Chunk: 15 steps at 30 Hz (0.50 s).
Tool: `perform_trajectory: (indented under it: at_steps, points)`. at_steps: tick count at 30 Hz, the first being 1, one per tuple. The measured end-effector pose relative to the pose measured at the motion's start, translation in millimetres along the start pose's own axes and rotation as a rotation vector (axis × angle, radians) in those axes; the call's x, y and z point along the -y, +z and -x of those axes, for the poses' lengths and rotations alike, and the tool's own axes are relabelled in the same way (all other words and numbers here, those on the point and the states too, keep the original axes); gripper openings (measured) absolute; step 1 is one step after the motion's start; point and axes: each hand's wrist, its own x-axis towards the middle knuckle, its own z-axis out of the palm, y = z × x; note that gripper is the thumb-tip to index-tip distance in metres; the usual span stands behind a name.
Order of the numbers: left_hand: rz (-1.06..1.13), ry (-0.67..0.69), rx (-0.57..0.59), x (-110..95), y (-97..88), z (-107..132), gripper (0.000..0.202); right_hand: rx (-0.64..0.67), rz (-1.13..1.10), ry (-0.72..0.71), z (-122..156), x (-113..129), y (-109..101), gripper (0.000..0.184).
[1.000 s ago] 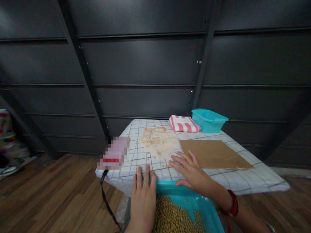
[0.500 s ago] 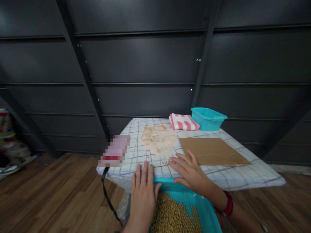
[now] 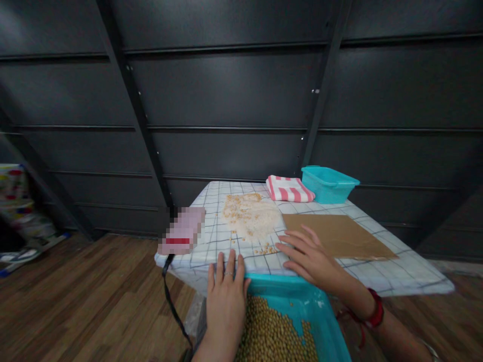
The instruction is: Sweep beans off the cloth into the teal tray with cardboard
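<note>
My left hand point(image 3: 227, 304) lies with fingers stretched over the left rim of a turquoise basin point(image 3: 287, 284), fingertips on the table's front edge. The basin sits below the table edge and holds many tan soybeans point(image 3: 277, 332). My right hand point(image 3: 311, 255) is held above the basin's far right rim and the table edge, fingers spread and nothing in them. Just left of its fingertips, several loose beans point(image 3: 266, 249) lie on the cloth. Farther back spreads a thin heap of white rice point(image 3: 260, 218) with tan beans mixed in, mostly at its left and far side.
A checked white cloth point(image 3: 211, 229) covers the table. On it lie a flat cardboard sheet point(image 3: 339, 236), a folded pink-striped towel point(image 3: 290, 189), a second turquoise basin point(image 3: 329, 186) and a blurred-out pink object point(image 3: 183, 231) with a black strap point(image 3: 171, 301). A dark panelled wall point(image 3: 226, 95) stands behind.
My right hand has moved a little to the right, away from the loose beans, and more of them show. My left hand stays at the basin's left rim. The view has shifted slightly.
</note>
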Motion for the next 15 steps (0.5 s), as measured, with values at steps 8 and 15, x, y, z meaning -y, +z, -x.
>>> perform_trajectory:
  at_steps: [8,15]
  points:
    - [-0.013,-0.016,-0.071,1.5,2.1,3.0,0.033,0.274,0.114,0.224,41.9,-82.7,-21.1,0.044]
    - [-0.002,-0.028,-0.002,2.2,2.7,2.8,0.036,0.555,0.025,0.18,57.9,-108.7,-39.2,0.058]
